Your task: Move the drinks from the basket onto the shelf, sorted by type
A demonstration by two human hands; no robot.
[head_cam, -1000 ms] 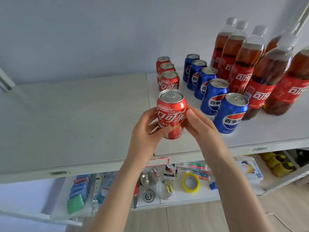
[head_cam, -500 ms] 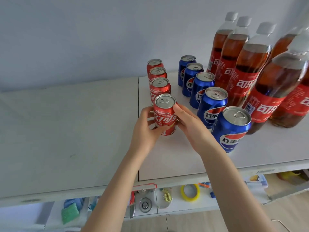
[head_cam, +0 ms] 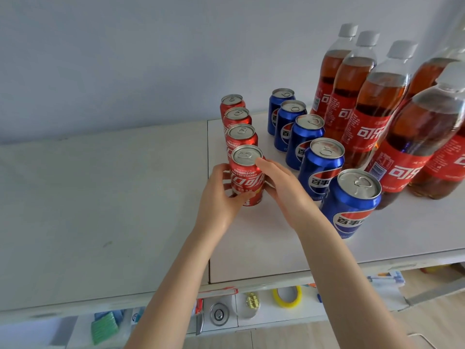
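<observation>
A red cola can (head_cam: 247, 176) stands upright on the white shelf (head_cam: 100, 210), at the front of a row of three more red cans (head_cam: 242, 137). My left hand (head_cam: 221, 197) grips its left side with curled fingers and thumb. My right hand (head_cam: 281, 192) holds its right side, one finger at the can's rim. To the right runs a row of several blue Pepsi cans (head_cam: 322, 167), then several tall cola bottles (head_cam: 372, 117). The basket is out of view.
The wall rises right behind the rows of drinks. The left half of the shelf top is bare white board. A lower shelf (head_cam: 339, 308) below the front edge holds a yellow tape roll (head_cam: 287, 296), a green sponge (head_cam: 103, 327) and small items.
Both hands carried the red can forward and down from above the shelf's front edge. It now stands on the shelf right in front of the third red can.
</observation>
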